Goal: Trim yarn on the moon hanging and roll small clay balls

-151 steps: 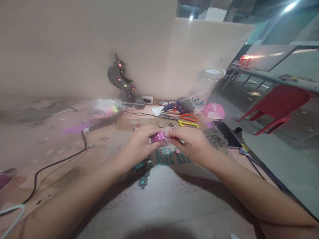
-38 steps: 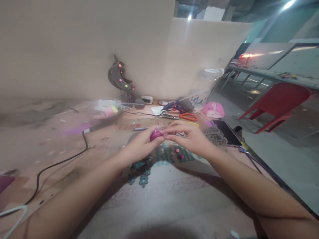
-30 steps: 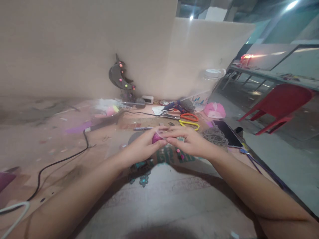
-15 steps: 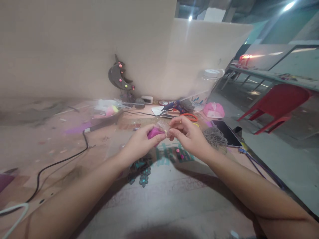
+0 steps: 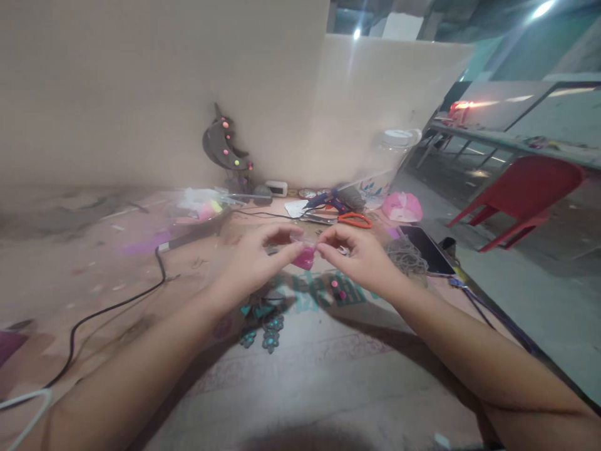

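Note:
Between my hands hangs a small clear plastic bag [image 5: 305, 255] with bright magenta contents I cannot make out singly. My left hand [image 5: 265, 250] pinches its left edge between thumb and fingers. At the upper right corner, the thumb and fingertips of my right hand [image 5: 350, 247] are closed on the same bag. Below the hands lie two pink balls [image 5: 339, 289] on a dark piece. Grey flower-shaped ornaments with turquoise centres [image 5: 271, 333] rest on the table under my left wrist.
Orange-handled scissors [image 5: 355, 220], a blue glue gun [image 5: 323, 199] and a clear jug [image 5: 392, 160] stand behind the hands. Grey yarn [image 5: 406, 255] and a phone [image 5: 426, 250] lie at right. A black cable [image 5: 117, 307] crosses the left side. A moon-shaped ornament [image 5: 223, 147] leans at the wall.
The magenta bag has come out of my left palm to hang between both hands. My left fingers have opened wider around it, and my right fingertips have closed on its corner.

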`<action>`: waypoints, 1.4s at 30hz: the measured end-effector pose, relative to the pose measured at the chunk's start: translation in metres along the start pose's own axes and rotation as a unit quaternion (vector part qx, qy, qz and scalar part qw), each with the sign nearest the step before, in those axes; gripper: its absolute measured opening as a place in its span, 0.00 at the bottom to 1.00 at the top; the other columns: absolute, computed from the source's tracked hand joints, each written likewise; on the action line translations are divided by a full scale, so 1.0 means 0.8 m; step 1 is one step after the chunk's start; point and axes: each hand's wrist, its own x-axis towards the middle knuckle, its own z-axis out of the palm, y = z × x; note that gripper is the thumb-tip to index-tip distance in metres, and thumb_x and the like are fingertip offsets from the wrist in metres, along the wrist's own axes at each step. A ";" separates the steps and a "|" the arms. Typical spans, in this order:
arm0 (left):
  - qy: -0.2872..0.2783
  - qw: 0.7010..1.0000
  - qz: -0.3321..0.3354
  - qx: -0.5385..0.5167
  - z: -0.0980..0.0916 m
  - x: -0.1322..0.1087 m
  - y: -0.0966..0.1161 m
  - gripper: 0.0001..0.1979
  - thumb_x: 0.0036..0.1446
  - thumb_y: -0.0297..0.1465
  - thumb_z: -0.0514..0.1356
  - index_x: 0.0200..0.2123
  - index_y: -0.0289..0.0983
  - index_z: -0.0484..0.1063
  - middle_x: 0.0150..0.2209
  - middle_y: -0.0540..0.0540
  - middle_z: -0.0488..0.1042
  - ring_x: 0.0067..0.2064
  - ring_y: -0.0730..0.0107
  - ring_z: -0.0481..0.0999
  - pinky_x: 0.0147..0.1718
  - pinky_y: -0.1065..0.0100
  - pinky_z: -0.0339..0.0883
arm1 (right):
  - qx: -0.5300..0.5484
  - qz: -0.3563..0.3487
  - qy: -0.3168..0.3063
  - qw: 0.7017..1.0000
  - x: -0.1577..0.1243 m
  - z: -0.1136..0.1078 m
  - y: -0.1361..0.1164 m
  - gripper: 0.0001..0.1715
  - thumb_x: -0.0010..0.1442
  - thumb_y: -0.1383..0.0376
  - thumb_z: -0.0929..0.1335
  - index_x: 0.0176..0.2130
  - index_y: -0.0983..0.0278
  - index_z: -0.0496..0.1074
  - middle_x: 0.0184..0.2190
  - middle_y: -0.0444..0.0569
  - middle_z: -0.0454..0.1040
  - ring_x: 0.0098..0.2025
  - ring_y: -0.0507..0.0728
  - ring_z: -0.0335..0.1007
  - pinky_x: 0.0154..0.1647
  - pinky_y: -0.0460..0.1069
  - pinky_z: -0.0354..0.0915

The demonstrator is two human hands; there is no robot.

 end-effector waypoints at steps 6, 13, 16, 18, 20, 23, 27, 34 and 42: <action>-0.004 0.987 0.085 0.136 -0.005 -0.002 0.005 0.04 0.59 0.30 0.61 0.32 0.38 0.76 0.35 0.50 0.80 0.40 0.67 0.77 0.44 0.67 0.68 | -0.040 -0.042 -0.011 0.998 -0.003 0.005 -0.002 0.04 0.58 0.67 0.66 0.31 0.63 0.70 0.25 0.43 0.73 0.28 0.51 0.67 0.31 0.45 0.62; -0.005 0.983 0.104 0.153 0.004 -0.004 0.005 0.04 0.57 0.28 0.59 0.31 0.37 0.74 0.34 0.50 0.78 0.39 0.67 0.76 0.41 0.68 0.66 | -0.046 -0.059 -0.016 0.997 -0.006 0.008 -0.009 0.04 0.56 0.69 0.66 0.28 0.62 0.68 0.22 0.41 0.69 0.25 0.50 0.63 0.28 0.45 0.59; -0.021 0.978 0.129 0.161 0.004 -0.006 0.004 0.04 0.58 0.28 0.59 0.33 0.38 0.74 0.35 0.49 0.78 0.39 0.66 0.76 0.41 0.67 0.66 | -0.055 -0.075 -0.025 0.995 -0.006 0.009 -0.008 0.05 0.57 0.68 0.66 0.29 0.62 0.69 0.23 0.41 0.70 0.26 0.50 0.64 0.28 0.45 0.60; -0.018 0.978 0.136 0.158 0.004 -0.007 0.005 0.04 0.59 0.29 0.59 0.33 0.38 0.74 0.35 0.49 0.78 0.39 0.66 0.76 0.41 0.67 0.67 | -0.052 -0.070 -0.021 0.996 -0.007 0.008 -0.006 0.04 0.59 0.66 0.66 0.31 0.62 0.70 0.25 0.43 0.72 0.27 0.51 0.65 0.30 0.45 0.61; -0.003 0.979 0.139 0.151 0.003 -0.007 0.007 0.06 0.60 0.29 0.58 0.32 0.38 0.74 0.34 0.49 0.78 0.38 0.67 0.76 0.40 0.68 0.67 | -0.047 -0.061 -0.011 0.997 -0.006 0.007 -0.004 0.04 0.60 0.65 0.67 0.33 0.62 0.71 0.27 0.43 0.73 0.29 0.51 0.67 0.31 0.46 0.62; 0.016 0.980 0.133 0.147 0.003 -0.008 0.010 0.06 0.60 0.28 0.59 0.31 0.38 0.74 0.33 0.50 0.79 0.38 0.68 0.76 0.41 0.68 0.67 | -0.044 -0.068 0.006 0.997 -0.006 0.005 -0.003 0.03 0.60 0.66 0.67 0.34 0.62 0.71 0.27 0.43 0.74 0.30 0.51 0.68 0.32 0.46 0.63; 0.020 0.980 0.133 0.146 0.004 -0.008 0.008 0.04 0.61 0.31 0.60 0.35 0.38 0.75 0.36 0.50 0.79 0.40 0.68 0.77 0.43 0.68 0.67 | -0.050 -0.085 0.025 0.995 -0.007 0.005 -0.005 0.04 0.58 0.68 0.67 0.31 0.62 0.70 0.25 0.42 0.73 0.28 0.51 0.67 0.30 0.45 0.62; 0.002 0.973 0.156 0.168 0.007 -0.008 0.003 0.04 0.60 0.28 0.59 0.32 0.38 0.72 0.34 0.49 0.77 0.39 0.67 0.75 0.43 0.66 0.67 | -0.063 -0.107 0.008 0.992 -0.011 0.011 -0.007 0.04 0.58 0.69 0.66 0.30 0.62 0.70 0.26 0.43 0.73 0.28 0.51 0.67 0.31 0.46 0.62; 0.000 0.973 0.141 0.184 0.002 -0.006 0.003 0.05 0.62 0.31 0.59 0.34 0.37 0.72 0.35 0.48 0.77 0.41 0.66 0.75 0.42 0.67 0.65 | -0.059 -0.099 0.040 0.993 -0.005 0.005 -0.005 0.05 0.57 0.69 0.66 0.30 0.61 0.68 0.23 0.41 0.71 0.27 0.51 0.66 0.29 0.45 0.61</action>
